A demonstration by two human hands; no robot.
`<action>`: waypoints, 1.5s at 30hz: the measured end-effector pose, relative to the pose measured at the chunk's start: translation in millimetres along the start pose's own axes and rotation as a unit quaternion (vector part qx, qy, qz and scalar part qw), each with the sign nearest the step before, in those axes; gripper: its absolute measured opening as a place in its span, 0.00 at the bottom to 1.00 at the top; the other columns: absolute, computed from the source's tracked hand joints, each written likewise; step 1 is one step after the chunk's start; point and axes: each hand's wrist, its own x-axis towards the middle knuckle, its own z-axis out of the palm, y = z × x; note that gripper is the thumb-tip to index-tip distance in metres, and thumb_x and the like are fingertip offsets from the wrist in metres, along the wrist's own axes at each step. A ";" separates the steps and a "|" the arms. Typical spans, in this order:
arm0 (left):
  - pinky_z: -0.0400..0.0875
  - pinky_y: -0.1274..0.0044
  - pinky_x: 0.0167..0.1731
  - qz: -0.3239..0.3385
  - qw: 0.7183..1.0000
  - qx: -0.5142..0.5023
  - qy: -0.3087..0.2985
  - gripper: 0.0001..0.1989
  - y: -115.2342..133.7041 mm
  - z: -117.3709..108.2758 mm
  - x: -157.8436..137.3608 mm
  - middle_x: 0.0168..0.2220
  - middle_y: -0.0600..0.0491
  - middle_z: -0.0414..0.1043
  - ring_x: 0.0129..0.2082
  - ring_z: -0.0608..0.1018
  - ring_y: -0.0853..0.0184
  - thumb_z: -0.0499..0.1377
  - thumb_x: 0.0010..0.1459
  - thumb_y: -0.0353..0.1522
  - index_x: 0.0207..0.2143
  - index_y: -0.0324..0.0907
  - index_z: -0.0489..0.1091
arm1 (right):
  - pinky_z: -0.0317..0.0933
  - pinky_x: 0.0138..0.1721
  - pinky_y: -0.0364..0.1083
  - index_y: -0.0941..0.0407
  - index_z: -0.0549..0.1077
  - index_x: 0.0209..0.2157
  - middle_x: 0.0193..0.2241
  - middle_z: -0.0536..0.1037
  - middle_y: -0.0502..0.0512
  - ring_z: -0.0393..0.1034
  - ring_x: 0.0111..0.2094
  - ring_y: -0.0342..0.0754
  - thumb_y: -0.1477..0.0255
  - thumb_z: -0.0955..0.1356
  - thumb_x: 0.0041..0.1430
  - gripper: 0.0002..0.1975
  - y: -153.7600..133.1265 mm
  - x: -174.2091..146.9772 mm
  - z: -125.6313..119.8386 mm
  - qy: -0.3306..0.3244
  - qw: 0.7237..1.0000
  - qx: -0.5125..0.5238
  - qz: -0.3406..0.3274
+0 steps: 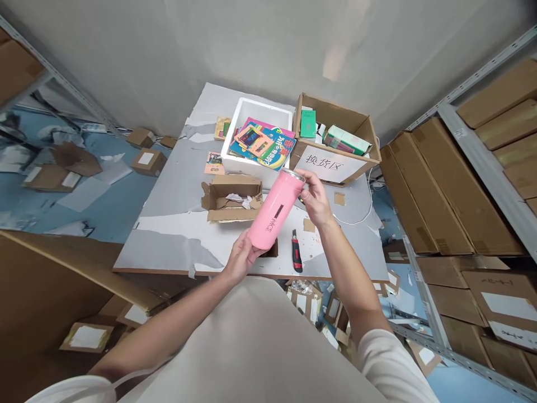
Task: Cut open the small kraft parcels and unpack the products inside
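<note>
A pink tumbler [274, 212] with a silver rim and the word "NICE" on its side is held tilted above the table, its rim to the upper right. My left hand [242, 256] is closed round its base. Near the rim, my right hand [314, 197] grips the upper end with the fingers curled behind it. Behind the tumbler stands an opened small cardboard box [232, 214] with torn scraps inside. A black and red box cutter [296, 252] lies on the table to the right. Part of a dark brown box [272, 249] shows under the tumbler.
On the grey table [163, 201], a white foam box [239, 165] holds books. Beside it, a cardboard carton [373, 134] with a handwritten sign contains green boxes. A white cable [356, 223] curves along the right side. Shelves of cartons [461, 184] stand right; boxes litter the floor.
</note>
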 end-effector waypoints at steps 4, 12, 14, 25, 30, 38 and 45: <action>0.69 0.56 0.52 -0.033 0.999 -0.042 0.013 0.35 -1.3 4.7 -3.2 0.48 0.39 0.74 0.51 0.75 0.50 0.58 0.50 0.57 0.45 0.36 0.71 | 0.66 0.41 0.50 0.48 0.67 0.42 0.49 0.69 0.55 0.66 0.48 0.53 0.44 0.70 0.45 0.29 -2.8 0.1 2.0 0.015 0.998 0.054 0.002; 0.68 0.58 0.53 -0.023 1.000 -0.018 0.008 0.31 -7.9 4.1 -3.3 0.52 0.39 0.72 0.53 0.74 0.52 0.59 0.53 0.53 0.48 0.36 0.70 | 0.67 0.38 0.47 0.48 0.66 0.40 0.46 0.73 0.53 0.70 0.44 0.50 0.48 0.71 0.47 0.24 2.3 -5.0 8.2 0.037 0.994 0.102 0.024; 0.68 0.60 0.54 -0.009 1.000 0.006 0.006 0.33 -8.1 5.0 -4.2 0.57 0.41 0.68 0.55 0.72 0.54 0.61 0.53 0.50 0.55 0.40 0.64 | 0.67 0.38 0.47 0.48 0.66 0.40 0.47 0.73 0.54 0.69 0.45 0.50 0.48 0.71 0.47 0.25 6.0 -5.8 7.9 0.050 0.994 0.089 0.027; 0.70 0.60 0.50 -0.038 0.999 -0.019 0.032 0.35 -7.7 5.4 -9.4 0.46 0.41 0.75 0.47 0.78 0.55 0.54 0.52 0.58 0.48 0.38 0.68 | 0.66 0.37 0.50 0.47 0.66 0.46 0.48 0.72 0.55 0.68 0.45 0.52 0.40 0.67 0.44 0.33 -2.4 -16.9 3.0 -0.024 0.993 0.109 0.029; 0.69 0.60 0.51 -0.067 0.996 -0.024 0.055 0.34 -10.5 8.2 -11.2 0.48 0.38 0.74 0.46 0.78 0.54 0.57 0.51 0.57 0.44 0.35 0.69 | 0.66 0.33 0.45 0.47 0.65 0.42 0.44 0.72 0.51 0.68 0.38 0.46 0.50 0.72 0.46 0.26 0.9 -17.3 11.8 0.013 0.990 0.133 0.051; 0.69 0.61 0.52 0.020 0.998 0.041 0.045 0.44 -13.4 1.4 -10.3 0.53 0.46 0.70 0.48 0.77 0.61 0.67 0.48 0.45 0.62 0.50 0.48 | 0.68 0.35 0.46 0.47 0.65 0.44 0.48 0.69 0.52 0.68 0.39 0.46 0.50 0.72 0.47 0.27 16.5 -17.4 12.8 0.045 0.993 0.087 0.065; 0.71 0.61 0.48 -0.032 0.999 -0.015 0.009 0.39 -2.9 -3.4 -7.9 0.41 0.42 0.77 0.37 0.80 0.59 0.56 0.50 0.59 0.53 0.39 0.63 | 0.65 0.49 0.54 0.46 0.68 0.51 0.57 0.63 0.56 0.62 0.56 0.55 0.45 0.72 0.42 0.36 7.8 -18.4 0.6 -0.021 0.999 0.038 -0.015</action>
